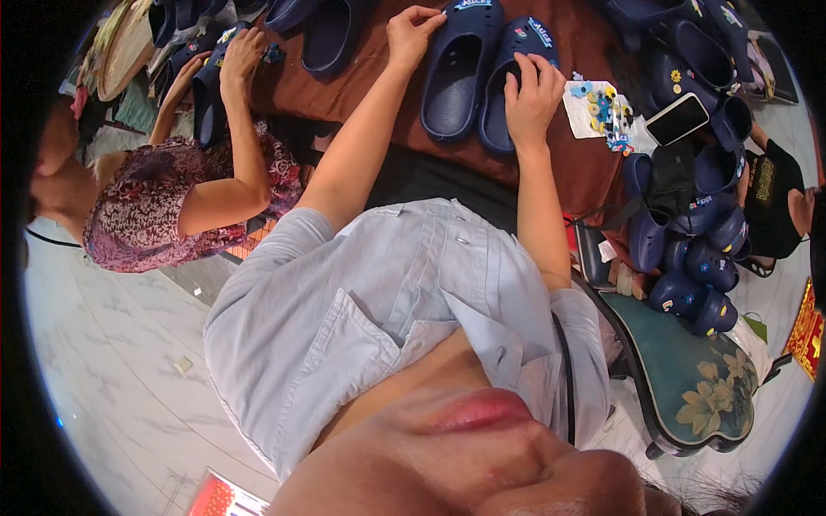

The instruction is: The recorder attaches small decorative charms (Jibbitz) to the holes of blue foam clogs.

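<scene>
Two navy clogs lie side by side before me, toes pointing away, each with light-blue lettered charms on its upper. At the left clog, my left hand has its thumb and fingers closed at the outer edge near the toe. My right hand is on the right clog, fingers bent over the side of its upper and thumb by the foot opening. Part of that clog is hidden under the hand. Just right of this hand sits a white sheet bearing several small coloured shoe charms.
A phone lies beyond the charms. Navy clogs are heaped at the right, above a green flowered chair. Another clog rests at the left on the brown cloth. A co-worker handles a clog at the left; another person is at the right.
</scene>
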A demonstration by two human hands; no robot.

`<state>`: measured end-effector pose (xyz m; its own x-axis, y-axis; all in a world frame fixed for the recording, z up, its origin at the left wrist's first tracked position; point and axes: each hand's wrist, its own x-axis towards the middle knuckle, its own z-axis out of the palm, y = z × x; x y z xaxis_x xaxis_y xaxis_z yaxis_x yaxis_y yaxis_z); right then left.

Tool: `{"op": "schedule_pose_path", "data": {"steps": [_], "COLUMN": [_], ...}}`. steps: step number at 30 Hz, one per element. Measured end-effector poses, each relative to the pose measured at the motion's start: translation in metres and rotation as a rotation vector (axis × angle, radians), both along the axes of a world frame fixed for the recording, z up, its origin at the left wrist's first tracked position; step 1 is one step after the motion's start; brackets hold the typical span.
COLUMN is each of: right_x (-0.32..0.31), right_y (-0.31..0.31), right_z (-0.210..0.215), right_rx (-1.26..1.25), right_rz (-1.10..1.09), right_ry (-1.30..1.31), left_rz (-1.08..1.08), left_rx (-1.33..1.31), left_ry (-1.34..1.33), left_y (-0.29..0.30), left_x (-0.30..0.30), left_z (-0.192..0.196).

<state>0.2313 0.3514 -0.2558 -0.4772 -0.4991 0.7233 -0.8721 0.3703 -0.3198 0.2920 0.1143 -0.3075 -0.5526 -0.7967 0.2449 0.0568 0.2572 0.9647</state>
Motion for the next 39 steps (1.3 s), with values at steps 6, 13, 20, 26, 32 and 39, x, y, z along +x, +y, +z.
{"op": "schedule_pose_path", "data": {"steps": [6,13,20,26,32,39], "right_x": [0.001,0.002,0.002,0.005,0.004,0.004], "right_y": [0.001,0.003,0.003,0.002,0.004,0.006], "right_z": [-0.001,-0.002,-0.001,0.000,-0.001,0.005], "right_rx": [0.019,0.016,0.012,0.016,0.016,-0.046], "right_rz": [-0.014,-0.017,-0.013,-0.013,-0.021,0.021], "right_ry": [0.004,-0.012,-0.007,-0.012,-0.005,-0.053], "left_rz": [0.053,0.043,0.092,0.050,-0.010,-0.067], "left_rx": [-0.234,-0.275,-0.564,-0.705,-0.782,-0.396], "left_ry": [-0.066,-0.094,-0.059,-0.163,-0.175,-0.076], "left_y": [0.016,0.021,0.024,0.018,0.014,0.026], "left_x": [0.007,0.016,0.020,0.024,0.025,0.038], "left_z": [0.016,0.020,0.016,0.019,0.025,0.017]}}
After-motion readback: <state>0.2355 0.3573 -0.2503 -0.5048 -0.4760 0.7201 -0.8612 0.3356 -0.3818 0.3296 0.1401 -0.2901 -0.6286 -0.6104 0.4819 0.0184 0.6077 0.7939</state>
